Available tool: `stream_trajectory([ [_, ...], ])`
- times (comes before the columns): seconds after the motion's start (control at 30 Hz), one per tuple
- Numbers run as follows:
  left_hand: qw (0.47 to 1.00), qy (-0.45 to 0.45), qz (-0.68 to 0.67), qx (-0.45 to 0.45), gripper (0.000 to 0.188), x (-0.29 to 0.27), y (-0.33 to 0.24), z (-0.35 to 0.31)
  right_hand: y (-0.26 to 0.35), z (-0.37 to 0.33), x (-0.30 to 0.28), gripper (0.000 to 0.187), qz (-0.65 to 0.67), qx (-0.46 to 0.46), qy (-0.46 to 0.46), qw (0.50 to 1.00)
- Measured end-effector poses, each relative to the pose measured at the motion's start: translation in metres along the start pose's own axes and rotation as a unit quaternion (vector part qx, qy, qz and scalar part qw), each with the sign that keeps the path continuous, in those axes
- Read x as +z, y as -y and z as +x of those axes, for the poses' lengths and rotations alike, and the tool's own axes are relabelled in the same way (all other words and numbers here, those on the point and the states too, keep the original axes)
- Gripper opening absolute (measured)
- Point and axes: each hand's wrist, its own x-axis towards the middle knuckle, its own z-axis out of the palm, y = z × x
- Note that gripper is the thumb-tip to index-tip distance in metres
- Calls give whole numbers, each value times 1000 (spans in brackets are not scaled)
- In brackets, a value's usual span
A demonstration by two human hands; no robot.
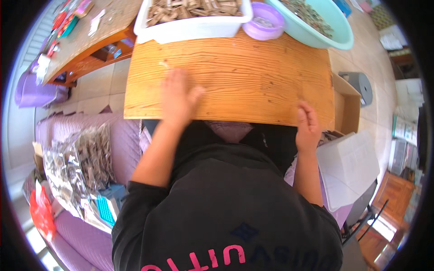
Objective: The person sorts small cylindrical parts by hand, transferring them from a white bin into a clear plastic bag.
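Observation:
My left hand is over the left front part of the wooden table, fingers stretched out and thumb apart, slightly smeared by motion. It holds nothing. Near the right front edge of the tabletop is my right hand, its fingers loosely bent with a gap beside the thumb, and no object shows in it. Along the far edge stands a white plastic tub filled with brown wooden-looking pieces. Beside it are a purple bowl with small pale items inside and a mint-green basin of greenish-brown bits.
An open cardboard box and a grey stool stand right of the table. A translucent plastic sheet or lid lies nearer. Leftward, clear bags of brown pieces and a red bag rest on a purple sofa.

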Motion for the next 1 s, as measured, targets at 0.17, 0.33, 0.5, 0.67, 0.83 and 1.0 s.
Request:
stream_trajectory([
  [0.17,929,152,-218,258,77,-8,-107,1,-42,5,-45,28,-25,-5,-172,985],
  [0.33,988,26,-66,140,66,28,-80,80,-88,-8,-59,38,-72,-67,-225,970],
  [0.5,965,199,-98,141,63,31,-110,70,-94,-26,-52,44,-37,25,-274,961],
  [0.67,774,272,-250,515,43,31,-140,-26,-83,-78,-51,47,-257,-76,-70,961],
  [0.83,814,336,-250,403,36,16,-139,-41,-106,-128,-80,54,170,296,-227,912],
  [1.0,824,183,-274,462,40,22,-168,-27,-110,-156,-146,55,462,302,-322,770],
])
